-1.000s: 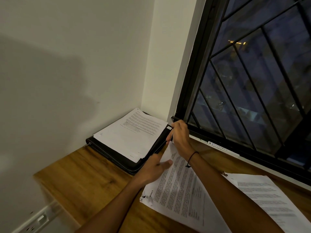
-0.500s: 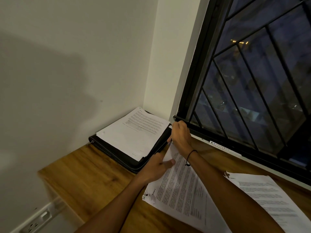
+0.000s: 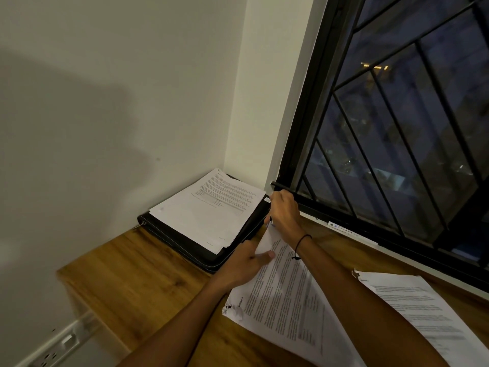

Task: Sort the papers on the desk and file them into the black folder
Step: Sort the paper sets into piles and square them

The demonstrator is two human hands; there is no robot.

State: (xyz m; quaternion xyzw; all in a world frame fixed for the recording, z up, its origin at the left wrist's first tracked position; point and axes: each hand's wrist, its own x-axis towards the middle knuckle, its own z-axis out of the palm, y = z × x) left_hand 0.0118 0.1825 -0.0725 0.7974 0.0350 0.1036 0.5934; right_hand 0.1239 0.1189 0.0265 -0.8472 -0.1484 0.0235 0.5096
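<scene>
The black folder (image 3: pixel 185 241) lies in the desk's far corner against the wall, with a stack of printed papers (image 3: pixel 211 210) on top of it. A printed sheet set (image 3: pixel 285 292) lies on the desk in front of the folder. My left hand (image 3: pixel 246 263) holds its left edge near the top, thumb on the page. My right hand (image 3: pixel 284 213) is curled at the sheet's top corner, beside the folder's right edge; what its fingers pinch is hidden. Another printed sheet (image 3: pixel 423 311) lies to the right.
The wooden desk (image 3: pixel 137 271) ends at its left edge above a white socket strip (image 3: pixel 60 345). A black window frame with bars (image 3: pixel 370 154) runs along the right, its white sill (image 3: pixel 352 234) just behind my right hand.
The view has shifted slightly. My right hand has stayed at the sheet's top corner by the folder, and my left hand keeps its hold on the sheet's edge.
</scene>
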